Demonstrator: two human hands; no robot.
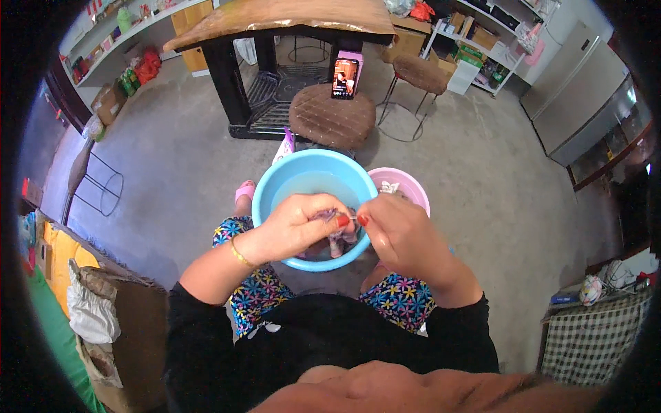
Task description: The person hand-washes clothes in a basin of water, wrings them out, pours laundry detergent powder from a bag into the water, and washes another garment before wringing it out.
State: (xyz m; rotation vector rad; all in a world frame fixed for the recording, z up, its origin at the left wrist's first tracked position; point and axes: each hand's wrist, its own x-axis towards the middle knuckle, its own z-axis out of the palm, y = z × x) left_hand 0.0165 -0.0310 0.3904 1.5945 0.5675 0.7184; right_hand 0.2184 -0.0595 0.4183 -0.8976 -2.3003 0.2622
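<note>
A wet, pale purple cloth (337, 242) bunches up over the light blue basin (264, 241) between my knees, part of it hanging down inside. My left hand (297, 224) is closed around the cloth, with red thumbnail on top. Just to its right, my right hand (405, 226) is closed in a pinch. A thin pale bit of the cloth spans the short gap between the two hands. Cloudy water (313, 184) shows in the far part of the basin. My hands hide most of the cloth.
A pink basin (421, 189) with white cloth stands at the right, partly behind my right hand. Beyond the blue basin, a phone (345, 77) stands on a brown padded stool (330, 124). A white and purple packet (284, 148) touches the basin's far side. A table (289, 17) stands behind.
</note>
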